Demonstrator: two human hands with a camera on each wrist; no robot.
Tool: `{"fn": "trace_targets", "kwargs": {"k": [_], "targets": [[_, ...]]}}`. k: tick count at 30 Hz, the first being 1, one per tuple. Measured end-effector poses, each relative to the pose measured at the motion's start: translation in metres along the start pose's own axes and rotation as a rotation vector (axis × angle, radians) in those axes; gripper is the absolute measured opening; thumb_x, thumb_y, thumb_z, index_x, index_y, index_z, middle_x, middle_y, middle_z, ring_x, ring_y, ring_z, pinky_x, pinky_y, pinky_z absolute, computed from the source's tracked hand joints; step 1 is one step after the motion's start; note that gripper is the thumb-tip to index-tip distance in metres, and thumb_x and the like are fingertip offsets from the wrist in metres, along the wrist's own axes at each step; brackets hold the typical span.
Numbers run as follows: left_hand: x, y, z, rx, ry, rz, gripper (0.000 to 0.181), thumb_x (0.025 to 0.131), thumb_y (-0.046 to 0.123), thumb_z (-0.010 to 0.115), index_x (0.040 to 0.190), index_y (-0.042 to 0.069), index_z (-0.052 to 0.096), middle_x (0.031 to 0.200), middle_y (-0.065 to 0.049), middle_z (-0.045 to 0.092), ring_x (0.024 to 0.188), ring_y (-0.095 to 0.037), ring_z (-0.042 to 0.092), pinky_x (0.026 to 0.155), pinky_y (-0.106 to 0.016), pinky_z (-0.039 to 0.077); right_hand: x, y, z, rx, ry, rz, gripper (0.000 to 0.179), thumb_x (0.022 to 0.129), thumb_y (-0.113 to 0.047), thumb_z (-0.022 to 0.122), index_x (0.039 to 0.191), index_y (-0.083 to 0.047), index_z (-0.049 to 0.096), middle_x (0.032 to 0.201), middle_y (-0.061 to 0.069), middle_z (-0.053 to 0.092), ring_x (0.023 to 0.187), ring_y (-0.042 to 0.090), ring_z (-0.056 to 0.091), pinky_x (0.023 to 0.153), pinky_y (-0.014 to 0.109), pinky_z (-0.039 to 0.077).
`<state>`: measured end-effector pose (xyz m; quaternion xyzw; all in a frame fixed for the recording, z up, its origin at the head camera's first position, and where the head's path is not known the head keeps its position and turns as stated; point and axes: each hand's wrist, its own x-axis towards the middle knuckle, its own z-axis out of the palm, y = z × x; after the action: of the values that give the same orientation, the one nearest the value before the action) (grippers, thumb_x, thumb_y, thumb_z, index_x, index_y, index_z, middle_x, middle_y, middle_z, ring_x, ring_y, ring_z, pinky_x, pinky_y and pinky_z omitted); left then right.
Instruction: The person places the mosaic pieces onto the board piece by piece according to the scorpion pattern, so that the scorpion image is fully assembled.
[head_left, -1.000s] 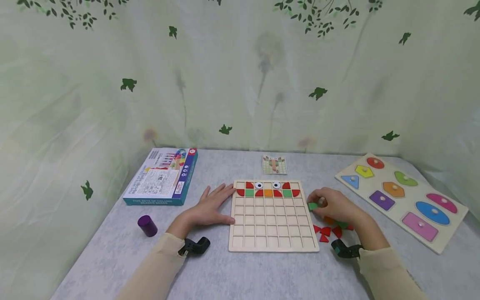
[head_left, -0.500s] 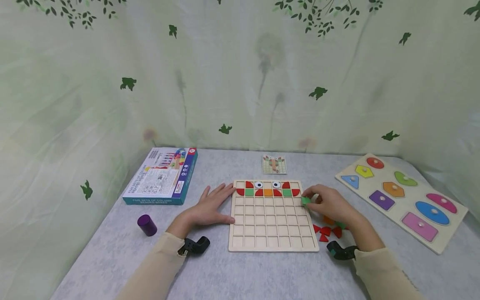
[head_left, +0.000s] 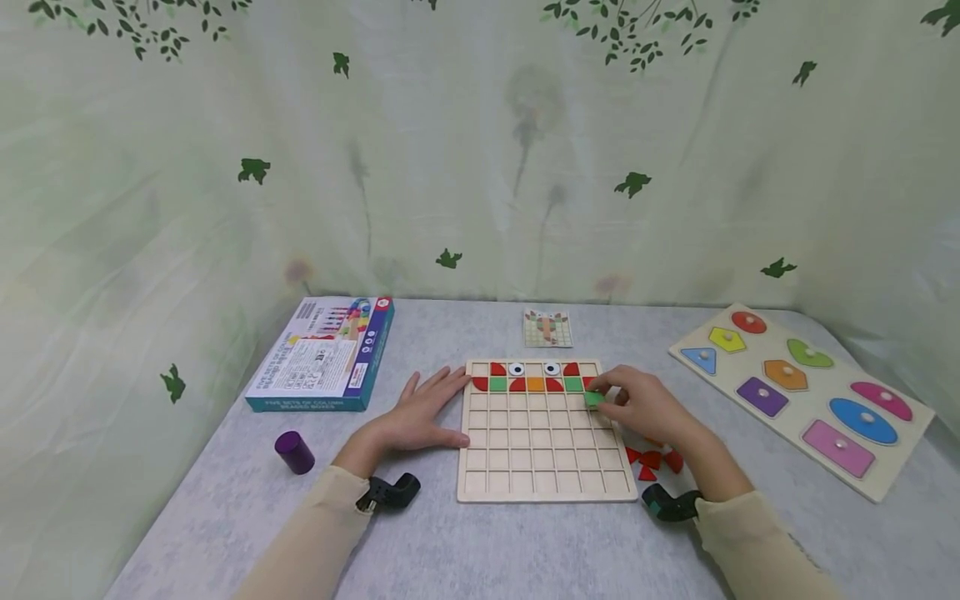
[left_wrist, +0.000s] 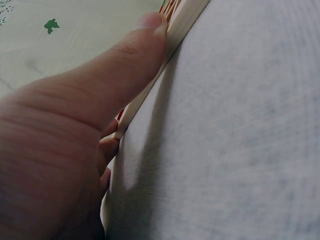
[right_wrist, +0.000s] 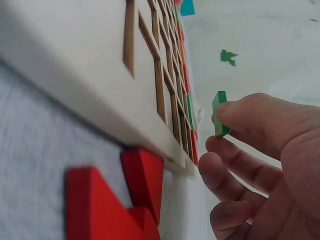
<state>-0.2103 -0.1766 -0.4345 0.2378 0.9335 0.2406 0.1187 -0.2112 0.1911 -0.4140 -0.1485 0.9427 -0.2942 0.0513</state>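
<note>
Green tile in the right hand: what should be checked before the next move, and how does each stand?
1. Green tile pinched by the right hand: ok.
2. Left hand touching the grid board's left edge: ok.
3. Green tile seated in a cell: not ok.
4. Intended cell: cannot tell.
5. Pattern card unobstructed behind the board: ok.
6. Loose red pieces off the board, by its right edge: ok.

Two long cream-beige sleeves, the left sleeve (head_left: 303, 533) and the right sleeve (head_left: 753, 542), enter from the near edge, plain and softly creased. Past the cuffs, the left grip (head_left: 416, 419) and right grip (head_left: 651, 407) are bare. Each wrist wears a black strapped-on device, bent like a pipe elbow with a rounded end: a left device (head_left: 399, 492) and a right device (head_left: 671, 505), the latter showing a small teal-green patch.
</note>
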Motion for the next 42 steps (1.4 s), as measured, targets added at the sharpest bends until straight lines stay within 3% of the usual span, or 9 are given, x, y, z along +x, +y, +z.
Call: {"fn": "trace_targets", "kwargs": {"k": [16, 24, 29, 33, 42], "targets": [[0.000, 0.000, 0.000, -0.005, -0.002, -0.005, 0.100, 0.082, 0.055, 0.075, 0.160, 0.018, 0.026, 0.169, 0.000, 0.017, 0.158, -0.029, 0.004, 0.123, -0.062, -0.010, 0.005, -0.018, 0.009, 0.016, -0.017, -0.001, 0.022, 0.089, -0.015, 0.074, 0.111, -0.017, 0.072, 0.105, 0.002, 0.062, 0.081, 0.018, 0.053, 0.066, 0.027, 0.048], [0.000, -0.003, 0.002, -0.002, 0.001, -0.005, 0.099, 0.082, 0.056, 0.075, 0.160, 0.019, 0.026, 0.170, 0.001, 0.017, 0.158, -0.029, 0.003, 0.123, -0.062, -0.009, 0.010, -0.029, 0.013, 0.002, -0.004, -0.075, 0.022, 0.089, -0.015, 0.075, 0.111, -0.016, 0.071, 0.112, 0.003, 0.067, 0.090, 0.018, 0.056, 0.078, 0.031, 0.050], [0.000, -0.003, 0.002, 0.000, 0.003, 0.004, 0.099, 0.082, 0.056, 0.075, 0.160, 0.019, 0.025, 0.170, 0.001, 0.016, 0.158, -0.029, 0.004, 0.123, -0.062, -0.009, 0.014, -0.033, 0.018, 0.005, 0.023, -0.114, 0.020, 0.088, -0.011, 0.074, 0.108, -0.014, 0.072, 0.107, 0.004, 0.066, 0.079, 0.017, 0.053, 0.071, 0.030, 0.047], [0.000, -0.002, 0.001, -0.006, 0.000, 0.005, 0.100, 0.082, 0.055, 0.076, 0.160, 0.018, 0.026, 0.170, 0.001, 0.017, 0.158, -0.029, 0.003, 0.123, -0.062, -0.010, 0.017, -0.037, 0.023, 0.050, 0.014, -0.085, 0.020, 0.088, -0.011, 0.074, 0.108, -0.015, 0.072, 0.108, 0.004, 0.066, 0.075, 0.016, 0.051, 0.067, 0.027, 0.046], [0.001, -0.003, 0.001, 0.002, 0.002, 0.005, 0.099, 0.082, 0.055, 0.075, 0.160, 0.018, 0.026, 0.169, 0.000, 0.017, 0.158, -0.029, 0.004, 0.123, -0.062, -0.009, 0.026, -0.052, 0.033, 0.049, 0.022, -0.055, 0.022, 0.088, -0.015, 0.076, 0.110, -0.016, 0.072, 0.109, 0.003, 0.067, 0.084, 0.018, 0.057, 0.077, 0.032, 0.052]]}}
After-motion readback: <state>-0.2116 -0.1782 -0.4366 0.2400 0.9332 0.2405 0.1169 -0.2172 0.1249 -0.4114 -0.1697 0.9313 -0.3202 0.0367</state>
